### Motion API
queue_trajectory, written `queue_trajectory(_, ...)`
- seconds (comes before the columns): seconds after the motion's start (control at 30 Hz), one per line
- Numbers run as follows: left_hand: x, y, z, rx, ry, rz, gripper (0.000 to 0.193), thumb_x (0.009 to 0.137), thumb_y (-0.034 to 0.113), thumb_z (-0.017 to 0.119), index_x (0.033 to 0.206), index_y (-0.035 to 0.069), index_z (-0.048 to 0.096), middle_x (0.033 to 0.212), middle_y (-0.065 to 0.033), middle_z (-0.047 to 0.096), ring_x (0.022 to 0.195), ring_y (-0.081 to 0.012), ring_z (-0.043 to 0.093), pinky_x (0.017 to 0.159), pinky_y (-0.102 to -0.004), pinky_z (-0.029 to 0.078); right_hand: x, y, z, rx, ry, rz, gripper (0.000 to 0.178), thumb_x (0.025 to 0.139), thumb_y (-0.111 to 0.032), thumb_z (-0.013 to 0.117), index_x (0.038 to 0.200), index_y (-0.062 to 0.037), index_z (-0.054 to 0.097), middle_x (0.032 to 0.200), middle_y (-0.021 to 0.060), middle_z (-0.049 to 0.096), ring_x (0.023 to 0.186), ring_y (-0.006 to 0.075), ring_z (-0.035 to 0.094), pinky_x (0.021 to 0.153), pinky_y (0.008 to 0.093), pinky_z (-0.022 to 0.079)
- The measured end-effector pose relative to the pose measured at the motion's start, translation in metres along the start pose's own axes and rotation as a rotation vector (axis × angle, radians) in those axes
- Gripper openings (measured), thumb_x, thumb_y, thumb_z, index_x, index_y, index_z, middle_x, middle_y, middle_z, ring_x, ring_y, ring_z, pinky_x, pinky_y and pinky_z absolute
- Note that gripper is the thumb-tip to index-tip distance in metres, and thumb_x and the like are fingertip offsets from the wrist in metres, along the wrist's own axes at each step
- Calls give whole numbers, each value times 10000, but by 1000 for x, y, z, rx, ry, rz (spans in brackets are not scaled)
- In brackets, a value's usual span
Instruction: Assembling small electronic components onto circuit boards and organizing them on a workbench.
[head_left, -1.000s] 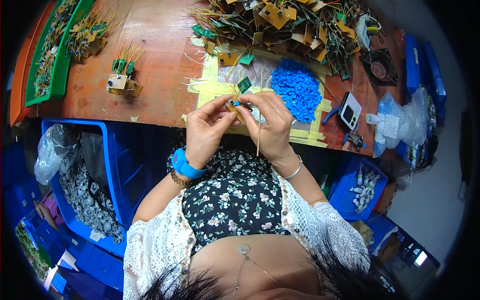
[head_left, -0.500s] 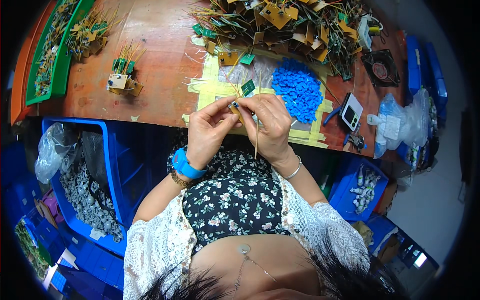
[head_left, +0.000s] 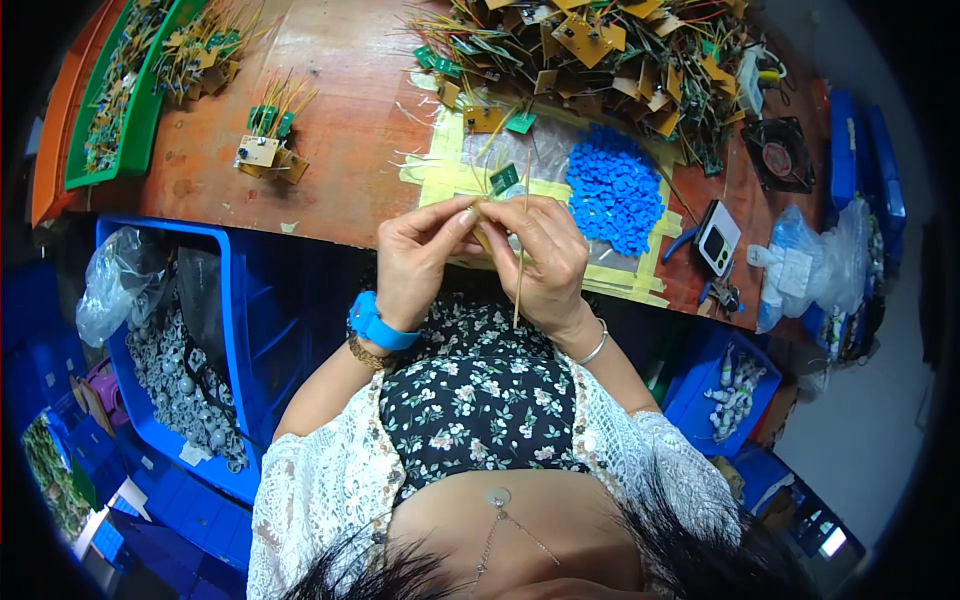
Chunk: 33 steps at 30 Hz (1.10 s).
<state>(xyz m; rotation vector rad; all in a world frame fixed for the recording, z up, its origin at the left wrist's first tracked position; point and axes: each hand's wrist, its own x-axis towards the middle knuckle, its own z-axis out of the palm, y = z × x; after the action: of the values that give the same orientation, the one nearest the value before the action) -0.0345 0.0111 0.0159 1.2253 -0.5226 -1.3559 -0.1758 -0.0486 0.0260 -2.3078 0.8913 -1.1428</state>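
While raised at frame centre above the bench (head_left: 330, 150) edge, a small green board (head_left: 504, 178) with yellow leads is pinched between left hand (head_left: 418, 262) and right hand (head_left: 545, 262) fingers, closed for close handling.

The small green circuit board (head_left: 505, 178) with thin yellow wires has lifted slightly toward the table's far edge, above both hands; the left hand (head_left: 415, 262) fingertips now pinch closer to the right hand (head_left: 545, 262).
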Motion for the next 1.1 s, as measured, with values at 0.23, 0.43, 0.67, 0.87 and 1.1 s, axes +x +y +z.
queue_trajectory(0.23, 30, 12, -100, 542, 490, 569, 208, 910, 58, 632, 1102, 4, 692, 920, -62, 697, 786, -100, 639, 635, -231, 522, 0, 12, -13, 21, 92, -8, 321, 713, 80, 736, 1010, -27, 676, 938, 111, 704, 850, 256, 658, 764, 329, 514)
queue_trajectory(0.43, 26, 26, -86, 1469, 795, 914, 271, 813, 66, 710, 1080, 112, 713, 981, -95, 620, 847, -256, 610, 764, -346, 512, -14, 25, -22, -12, 115, 24, 317, 718, 91, 724, 1008, -27, 676, 923, 112, 701, 797, 241, 645, 720, 322, 511)
queue_trajectory(0.67, 79, 2, -10, 1262, 394, 785, 185, 788, 202, 747, 894, 67, 678, 1016, -99, 612, 927, -277, 567, 784, -386, 472, -59, 31, -23, 114, -40, 230, 269, 770, 100, 681, 1010, -19, 673, 911, 108, 681, 716, 163, 626, 632, 253, 494)
queue_trajectory(0.87, 108, -9, 0, 1261, 397, 794, 206, 783, 219, 738, 887, 69, 642, 959, -96, 615, 926, -288, 553, 789, -415, 438, -66, 39, -15, 241, 53, 461, 171, 867, 49, 641, 1034, 18, 656, 966, 68, 686, 846, 103, 633, 739, 221, 502)
queue_trajectory(1.1, 59, -6, -14, 280, 180, 411, 196, 958, 23, 547, 1148, -25, 560, 855, -39, 643, 817, -119, 654, 685, -252, 573, -52, 49, -16, 295, 95, 494, 167, 948, -57, 575, 1077, 19, 648, 980, 90, 687, 876, 120, 638, 789, 242, 498)
